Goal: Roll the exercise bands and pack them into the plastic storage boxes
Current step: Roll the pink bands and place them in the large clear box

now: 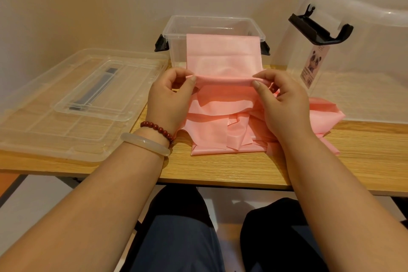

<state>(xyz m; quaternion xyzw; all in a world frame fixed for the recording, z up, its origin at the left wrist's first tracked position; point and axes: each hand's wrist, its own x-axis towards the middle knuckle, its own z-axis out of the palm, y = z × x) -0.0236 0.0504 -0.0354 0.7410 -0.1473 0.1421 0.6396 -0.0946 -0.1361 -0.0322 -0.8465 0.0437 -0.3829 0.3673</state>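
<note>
Dark trousers fill the near edge of the view, and two bare forearms reach over them to a desk (220, 168) of pale wood-grain laminate. At the far right stands a large storage box (364, 62) of clear, slightly milky plastic with a black clip (320, 28) and a pink panda label (314, 64). A flat, ribbed clear lid (72, 104) with a grey handle strip lies on the left of the desk. At the far middle sits a small storage box (174, 28), clear, rectangular and open-topped, with a black latch at each end. The pink exercise band (223, 59) is a thin, matte, smooth sheet. Its flat stretch runs near to far, the far end lying at the small box's near rim and covering the front wall. Its near end is turned into a narrow roll lying left to right. More of the pink band lies in loose crumpled folds on the desk beneath the hands, spilling to the right. The left hand (170, 99) and right hand (284, 104) each hold one end of the roll, fingers (192, 79) curled and clamped on the band, thumb against fingertips. The left wrist carries a pale smooth bangle (143, 143) and a string of dark red beads (157, 128).
</note>
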